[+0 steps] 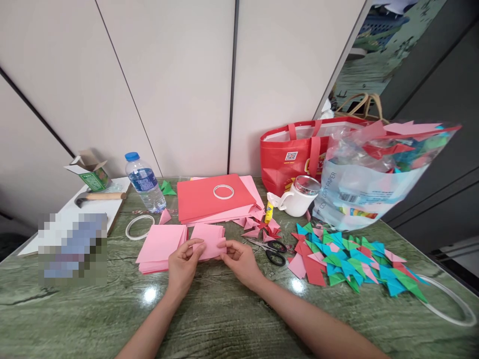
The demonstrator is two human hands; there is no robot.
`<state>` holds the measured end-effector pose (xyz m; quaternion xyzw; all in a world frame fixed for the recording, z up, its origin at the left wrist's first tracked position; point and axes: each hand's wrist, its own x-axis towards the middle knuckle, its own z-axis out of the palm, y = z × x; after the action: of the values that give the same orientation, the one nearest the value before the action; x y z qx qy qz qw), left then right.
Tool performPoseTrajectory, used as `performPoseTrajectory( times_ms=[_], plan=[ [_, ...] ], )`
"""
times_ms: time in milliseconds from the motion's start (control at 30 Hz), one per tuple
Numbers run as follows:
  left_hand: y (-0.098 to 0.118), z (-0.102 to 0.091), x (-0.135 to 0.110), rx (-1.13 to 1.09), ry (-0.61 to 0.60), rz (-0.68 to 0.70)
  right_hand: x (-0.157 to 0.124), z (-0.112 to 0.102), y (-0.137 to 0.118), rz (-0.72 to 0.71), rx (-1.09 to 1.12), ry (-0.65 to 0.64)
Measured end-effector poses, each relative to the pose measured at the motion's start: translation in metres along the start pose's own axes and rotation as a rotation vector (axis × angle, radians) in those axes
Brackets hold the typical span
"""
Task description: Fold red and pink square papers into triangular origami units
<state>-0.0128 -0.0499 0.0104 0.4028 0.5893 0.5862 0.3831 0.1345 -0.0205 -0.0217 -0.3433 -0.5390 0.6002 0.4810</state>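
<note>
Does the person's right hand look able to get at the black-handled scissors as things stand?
Probably yes: the scissors lie close beside it on the table, handles uncovered, though the right hand would first have to leave the pink paper.

Both forearms (307, 309) and wrists (175, 291) are bare, with slender fingers (230, 245)

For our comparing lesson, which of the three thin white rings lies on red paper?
The middle white ring, on the red rectangular paper; the left ring and right ring lie on the green marbled tabletop.
</note>
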Motion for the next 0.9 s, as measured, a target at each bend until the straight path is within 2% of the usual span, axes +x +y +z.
performPoseTrajectory(
  times_ms=[367,500,567,733,900],
  plan=[
    [-0.002,-0.003,0.004,0.014,0.017,0.015,-0.001,-0.002,-0.002,-0.182,-0.242,0.043],
    [0.0,-0.005,0.004,0.045,0.057,0.051,-0.001,-0.005,-0.009,-0.245,-0.189,0.116],
    [0.0,-0.003,0.002,0.052,0.026,0.047,-0.002,-0.005,-0.014,-0.27,-0.206,0.113],
    [0.001,0.003,-0.005,0.076,-0.079,0.022,0.0,-0.004,-0.015,-0.316,-0.264,-0.011],
    [0.003,0.004,-0.005,0.059,-0.155,-0.012,0.001,-0.005,-0.012,-0.299,-0.26,0.02]
  ],
)
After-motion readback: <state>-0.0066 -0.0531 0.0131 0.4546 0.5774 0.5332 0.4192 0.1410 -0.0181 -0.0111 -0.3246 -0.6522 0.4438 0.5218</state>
